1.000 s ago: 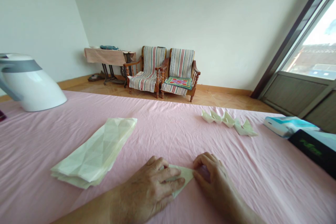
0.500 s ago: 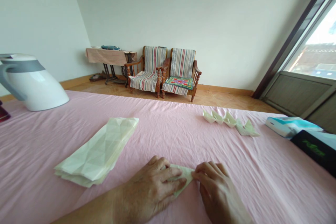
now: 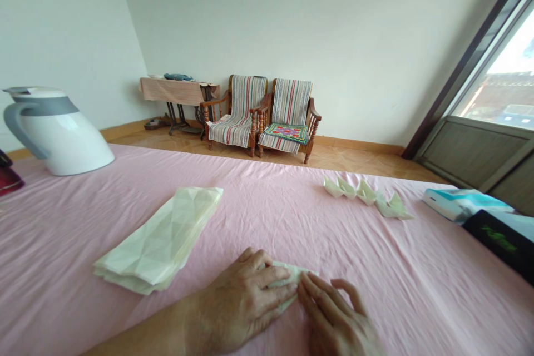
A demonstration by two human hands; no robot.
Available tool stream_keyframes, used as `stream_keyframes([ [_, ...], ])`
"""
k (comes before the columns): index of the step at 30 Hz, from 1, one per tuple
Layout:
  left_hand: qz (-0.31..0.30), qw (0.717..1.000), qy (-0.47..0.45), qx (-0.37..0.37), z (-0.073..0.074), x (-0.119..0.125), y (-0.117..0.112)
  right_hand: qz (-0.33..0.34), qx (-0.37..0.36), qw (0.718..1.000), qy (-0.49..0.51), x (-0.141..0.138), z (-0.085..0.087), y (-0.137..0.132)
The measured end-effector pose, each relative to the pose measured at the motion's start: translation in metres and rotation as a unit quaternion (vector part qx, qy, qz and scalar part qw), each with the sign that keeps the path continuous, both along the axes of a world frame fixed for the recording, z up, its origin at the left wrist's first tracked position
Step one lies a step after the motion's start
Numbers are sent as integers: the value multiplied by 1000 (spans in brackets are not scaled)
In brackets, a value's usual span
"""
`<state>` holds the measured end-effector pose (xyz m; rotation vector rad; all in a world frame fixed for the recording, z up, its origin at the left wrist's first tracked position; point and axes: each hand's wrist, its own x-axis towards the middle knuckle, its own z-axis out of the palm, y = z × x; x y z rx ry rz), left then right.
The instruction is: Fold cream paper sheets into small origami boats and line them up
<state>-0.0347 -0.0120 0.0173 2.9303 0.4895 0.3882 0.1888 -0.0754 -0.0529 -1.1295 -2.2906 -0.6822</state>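
A small piece of pale green folded paper [image 3: 297,272] lies on the pink cloth near the front edge, mostly hidden under my fingers. My left hand [image 3: 250,295] holds it down from the left, its closed fingers resting across the paper. From the right, my right hand [image 3: 334,311] presses its bunched fingertips on the paper's right part, with one finger lifted apart. To the left lies a stack of creased pale green paper sheets [image 3: 161,239]. Several folded paper boats [image 3: 365,192] stand in a row, touching or nearly so, beyond my right hand.
A white and grey jug [image 3: 75,139] stands at the far left, beside a dark red object [image 3: 10,178] cut by the frame. At right are a blue-and-white packet [image 3: 463,203] and a black box [image 3: 500,242]. Two chairs [image 3: 287,108] stand beyond the pink-covered table [image 3: 267,206].
My right fingers have shifted left from the paper's tip onto its right part, and one finger has lifted. My left hand stays on the paper. The view has shifted slightly.
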Motion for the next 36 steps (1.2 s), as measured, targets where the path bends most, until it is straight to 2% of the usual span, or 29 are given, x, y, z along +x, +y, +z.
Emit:
stream_keyframes([
  [3,18,999,-9,-29,-3,-1,0,-4,14,999,-39,5,-2,-1],
  [7,62,994,-50,-79,-8,-8,2,-25,11,1000,-7,2,-3,-2],
  [11,92,986,-80,-112,-8,-16,7,-18,10,999,26,-1,-1,-1],
  [19,73,989,-22,-126,8,-24,23,-19,8,999,40,-3,1,-1],
  [25,49,993,8,-104,15,-25,25,-16,11,999,44,-4,2,0],
  [31,44,995,-24,-83,3,-25,29,-30,9,999,-8,-3,-2,0],
  [36,43,988,-95,-113,-12,-27,37,-27,-3,1000,8,-2,-4,0],
])
